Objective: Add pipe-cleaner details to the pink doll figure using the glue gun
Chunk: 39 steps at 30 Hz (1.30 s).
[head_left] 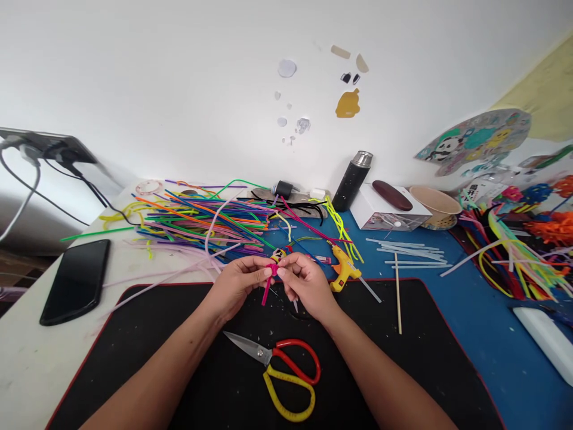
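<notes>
My left hand (pixel 245 283) and my right hand (pixel 306 285) meet above the far part of the black mat (pixel 179 364). Between their fingertips is a magenta pipe cleaner (pixel 265 294), bent at the top, with one straight end hanging down. Both hands are closed on it in a pinch. Just behind the fingers a small colourful piece (pixel 279 255) shows in part; its kind is hard to make out. Below my hands lie scissors (pixel 268 358) with one red and one yellow handle. A yellow glue gun (pixel 344 269) rests to the right of my right hand.
Many loose pipe cleaners (pixel 210 218) are heaped behind my hands. A phone (pixel 75 280) lies at left. On the right are glue sticks (pixel 409 251), a wooden stick (pixel 398 298), a black flask (pixel 353 182), a white box (pixel 380 212) and a bowl (pixel 435 202).
</notes>
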Each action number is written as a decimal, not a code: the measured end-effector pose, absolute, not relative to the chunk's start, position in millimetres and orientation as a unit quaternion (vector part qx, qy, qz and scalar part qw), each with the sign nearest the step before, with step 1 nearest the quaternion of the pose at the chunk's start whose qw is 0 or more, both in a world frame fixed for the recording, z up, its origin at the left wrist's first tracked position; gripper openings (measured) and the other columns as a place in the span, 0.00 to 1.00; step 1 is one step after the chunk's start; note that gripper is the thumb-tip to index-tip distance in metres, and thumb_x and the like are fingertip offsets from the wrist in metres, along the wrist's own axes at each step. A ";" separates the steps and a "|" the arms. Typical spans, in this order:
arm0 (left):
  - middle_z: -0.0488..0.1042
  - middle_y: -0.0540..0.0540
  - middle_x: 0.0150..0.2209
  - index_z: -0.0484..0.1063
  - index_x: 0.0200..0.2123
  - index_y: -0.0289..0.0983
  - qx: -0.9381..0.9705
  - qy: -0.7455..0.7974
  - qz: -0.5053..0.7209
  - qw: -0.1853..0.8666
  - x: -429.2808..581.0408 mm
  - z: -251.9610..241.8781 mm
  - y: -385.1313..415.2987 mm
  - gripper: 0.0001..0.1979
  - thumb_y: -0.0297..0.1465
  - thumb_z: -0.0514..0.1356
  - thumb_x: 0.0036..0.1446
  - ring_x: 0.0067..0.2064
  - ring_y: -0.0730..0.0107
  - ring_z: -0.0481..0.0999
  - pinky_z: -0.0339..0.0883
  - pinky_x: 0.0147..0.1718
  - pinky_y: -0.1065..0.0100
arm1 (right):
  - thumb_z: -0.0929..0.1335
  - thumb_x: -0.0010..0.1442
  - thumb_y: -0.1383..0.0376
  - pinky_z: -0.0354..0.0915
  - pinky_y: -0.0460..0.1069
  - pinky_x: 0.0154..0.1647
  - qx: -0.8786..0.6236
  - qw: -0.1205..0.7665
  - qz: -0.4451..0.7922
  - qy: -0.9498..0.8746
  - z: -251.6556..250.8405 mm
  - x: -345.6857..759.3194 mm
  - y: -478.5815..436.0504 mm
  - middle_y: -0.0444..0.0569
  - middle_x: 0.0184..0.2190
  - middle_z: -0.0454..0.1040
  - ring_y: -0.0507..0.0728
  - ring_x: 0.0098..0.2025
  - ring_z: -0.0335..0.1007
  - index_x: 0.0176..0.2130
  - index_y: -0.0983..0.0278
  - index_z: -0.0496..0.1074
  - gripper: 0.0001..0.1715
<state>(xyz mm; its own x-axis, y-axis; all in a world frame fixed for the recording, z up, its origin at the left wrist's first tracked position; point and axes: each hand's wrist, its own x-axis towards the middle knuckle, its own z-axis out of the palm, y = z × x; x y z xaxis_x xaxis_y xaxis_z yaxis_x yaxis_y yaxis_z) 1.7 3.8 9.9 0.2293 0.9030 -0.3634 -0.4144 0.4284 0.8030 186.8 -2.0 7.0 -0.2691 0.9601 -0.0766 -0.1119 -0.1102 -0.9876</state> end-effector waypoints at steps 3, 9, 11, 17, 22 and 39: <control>0.82 0.47 0.28 0.86 0.33 0.34 0.285 0.418 0.448 0.737 1.2 9.1 3.8 0.21 0.36 0.83 0.35 0.29 0.75 0.76 0.71 0.32 0.74 | 0.74 0.62 0.52 0.52 0.43 0.16 -0.418 0.430 0.618 -0.509 7.6 186.4 -1.8 0.35 0.18 0.68 0.47 0.14 0.59 0.39 0.62 0.70 0.18; 0.82 0.46 0.29 0.86 0.33 0.34 0.284 0.411 0.442 0.745 0.6 7.4 4.6 0.19 0.34 0.82 0.36 0.29 0.73 0.77 0.71 0.32 0.73 | 0.74 0.61 0.50 0.52 0.42 0.16 -0.413 0.422 0.627 -0.509 8.8 186.9 -1.7 0.35 0.18 0.69 0.47 0.15 0.59 0.38 0.62 0.69 0.19; 0.82 0.46 0.29 0.86 0.33 0.34 0.284 0.407 0.443 0.747 0.7 7.9 4.4 0.18 0.34 0.82 0.37 0.29 0.72 0.77 0.71 0.33 0.72 | 0.74 0.61 0.50 0.52 0.42 0.16 -0.410 0.422 0.629 -0.508 9.1 186.6 -2.1 0.35 0.19 0.69 0.47 0.15 0.59 0.38 0.61 0.69 0.19; 0.82 0.45 0.29 0.86 0.33 0.34 0.282 0.400 0.441 0.752 1.0 6.4 4.2 0.16 0.32 0.81 0.39 0.30 0.71 0.78 0.72 0.34 0.71 | 0.73 0.62 0.52 0.51 0.42 0.17 -0.410 0.421 0.629 -0.509 9.4 185.8 -2.5 0.35 0.18 0.69 0.47 0.15 0.59 0.37 0.61 0.68 0.18; 0.82 0.46 0.28 0.86 0.33 0.34 0.280 0.401 0.439 0.753 1.6 5.2 4.2 0.17 0.33 0.82 0.38 0.30 0.72 0.78 0.71 0.34 0.71 | 0.73 0.62 0.51 0.52 0.42 0.17 -0.407 0.426 0.628 -0.509 8.5 185.1 -3.3 0.34 0.18 0.67 0.47 0.14 0.58 0.37 0.61 0.67 0.18; 0.82 0.46 0.28 0.84 0.34 0.35 0.332 0.413 0.489 0.693 2.9 15.7 2.8 0.17 0.35 0.80 0.41 0.29 0.69 0.77 0.70 0.33 0.69 | 0.71 0.65 0.47 0.54 0.44 0.17 -0.416 0.445 0.622 -0.492 11.3 187.4 -3.4 0.37 0.19 0.69 0.48 0.15 0.61 0.45 0.62 0.74 0.22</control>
